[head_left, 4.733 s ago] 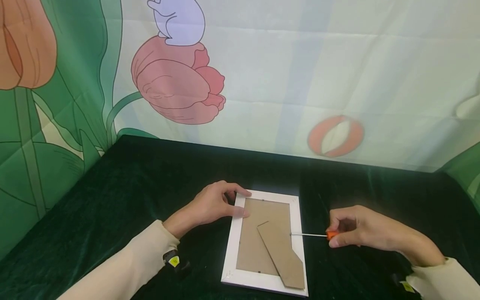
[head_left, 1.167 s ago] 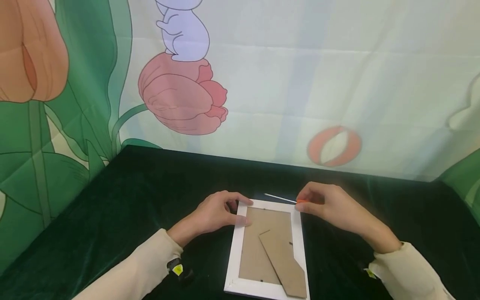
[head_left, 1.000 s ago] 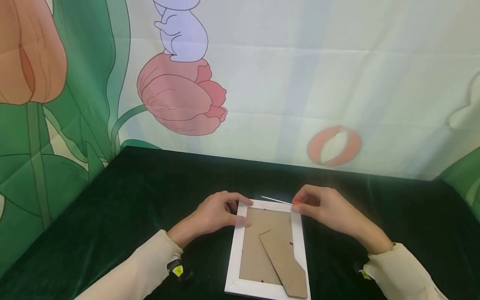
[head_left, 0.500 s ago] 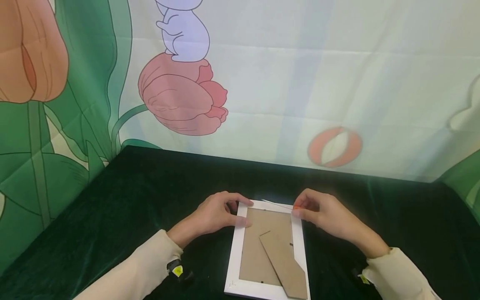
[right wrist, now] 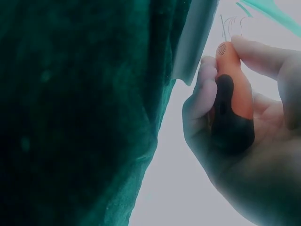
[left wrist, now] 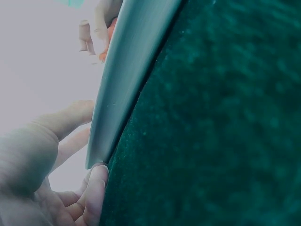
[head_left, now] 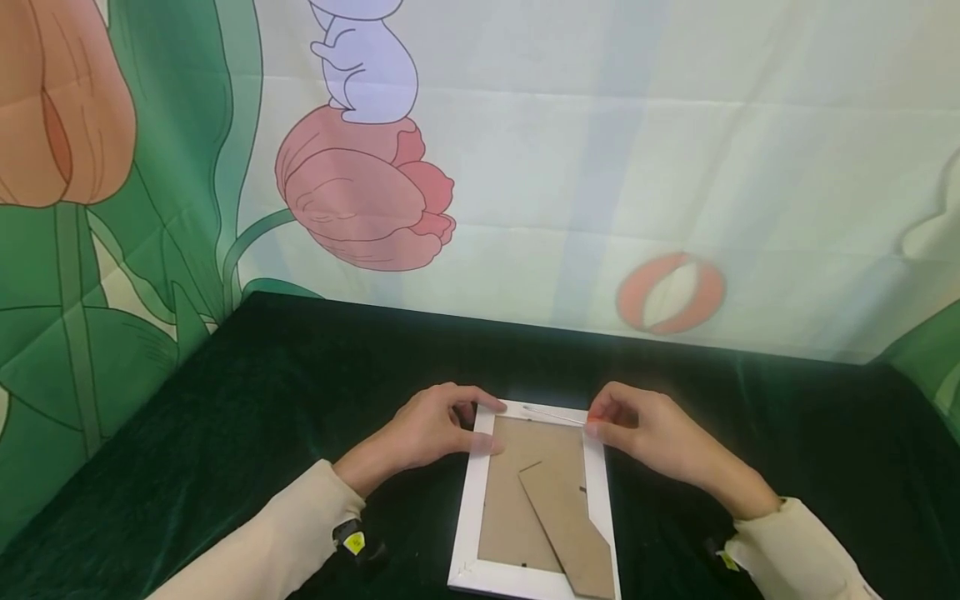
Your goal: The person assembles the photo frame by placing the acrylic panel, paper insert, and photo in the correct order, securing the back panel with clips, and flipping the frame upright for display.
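Observation:
A white-bordered picture frame (head_left: 467, 525) lies face down, its brown backing board (head_left: 517, 508) and slanted stand leg (head_left: 566, 521) showing. My left hand (head_left: 427, 429) grips the far left corner, thumb over the backing and fingers along the edge. In the left wrist view, fingertips (left wrist: 98, 176) press the frame's side. My right hand (head_left: 660, 433) holds a screwdriver near the far right corner. Its orange-and-black handle (right wrist: 241, 101) lies within the curled fingers. The thin shaft (head_left: 555, 415) points left across the far border, its tip near a small dark tab (head_left: 529, 419).
Dark green velvet cloth (head_left: 300, 375) covers the table. Other small dark tabs sit at the backing's right edge (head_left: 582, 489) and near edge (head_left: 523, 565). A printed curtain (head_left: 525, 167) hangs behind the table.
My right hand has carried the screwdriver from the frame's right-side tab to the far border, then lowered it toward the far tab. My left hand keeps its grip on the corner.

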The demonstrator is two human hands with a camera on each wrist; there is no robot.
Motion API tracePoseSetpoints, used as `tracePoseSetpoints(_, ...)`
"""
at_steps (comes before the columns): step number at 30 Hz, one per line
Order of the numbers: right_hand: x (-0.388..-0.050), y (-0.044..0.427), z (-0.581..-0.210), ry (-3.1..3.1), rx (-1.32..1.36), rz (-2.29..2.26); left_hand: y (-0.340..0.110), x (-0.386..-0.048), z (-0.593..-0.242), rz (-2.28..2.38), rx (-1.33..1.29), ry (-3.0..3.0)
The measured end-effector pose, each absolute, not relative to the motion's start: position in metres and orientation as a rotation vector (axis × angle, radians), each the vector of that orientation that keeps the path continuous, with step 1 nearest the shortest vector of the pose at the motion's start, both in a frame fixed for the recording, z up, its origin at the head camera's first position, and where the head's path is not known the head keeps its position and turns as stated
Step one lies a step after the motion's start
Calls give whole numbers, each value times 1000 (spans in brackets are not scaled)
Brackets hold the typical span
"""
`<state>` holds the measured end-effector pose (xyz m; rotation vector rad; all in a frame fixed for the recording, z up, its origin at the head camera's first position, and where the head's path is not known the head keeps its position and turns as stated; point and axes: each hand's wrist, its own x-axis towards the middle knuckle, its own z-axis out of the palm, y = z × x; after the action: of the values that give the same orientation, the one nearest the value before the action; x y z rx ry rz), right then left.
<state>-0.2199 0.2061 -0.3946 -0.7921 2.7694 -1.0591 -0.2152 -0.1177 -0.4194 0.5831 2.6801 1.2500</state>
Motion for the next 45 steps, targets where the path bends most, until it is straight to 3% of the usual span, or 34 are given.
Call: tracePoseSetpoints(45, -223, 214, -397, 2613, -744, -1072, -118, -215, -421, 1253, 565, 2667)
